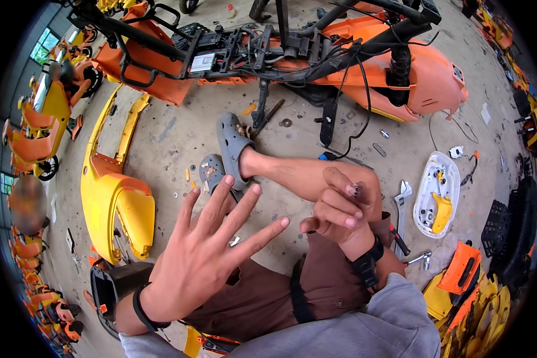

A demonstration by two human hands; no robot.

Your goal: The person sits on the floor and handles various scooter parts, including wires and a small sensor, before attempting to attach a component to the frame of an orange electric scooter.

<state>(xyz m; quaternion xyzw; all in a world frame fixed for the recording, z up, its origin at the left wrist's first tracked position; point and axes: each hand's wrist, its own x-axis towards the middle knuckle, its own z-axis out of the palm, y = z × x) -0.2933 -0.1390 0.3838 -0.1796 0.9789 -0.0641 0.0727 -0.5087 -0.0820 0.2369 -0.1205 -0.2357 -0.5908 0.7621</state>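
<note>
Head view, left hand (206, 256) spread wide and empty, right hand (339, 212) pinching a small dark screw (356, 190), stripped orange scooter (316, 53) ahead

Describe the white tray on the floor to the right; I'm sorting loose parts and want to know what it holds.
The white tray is a shallow, elongated oval shell, seemingly plastic, lying open side up on the concrete floor to the right of the person's knee. Inside lie a yellow plastic piece and a few small dark parts, too small to identify. An adjustable wrench lies just left of it, apart. Neither hand touches it.
</note>
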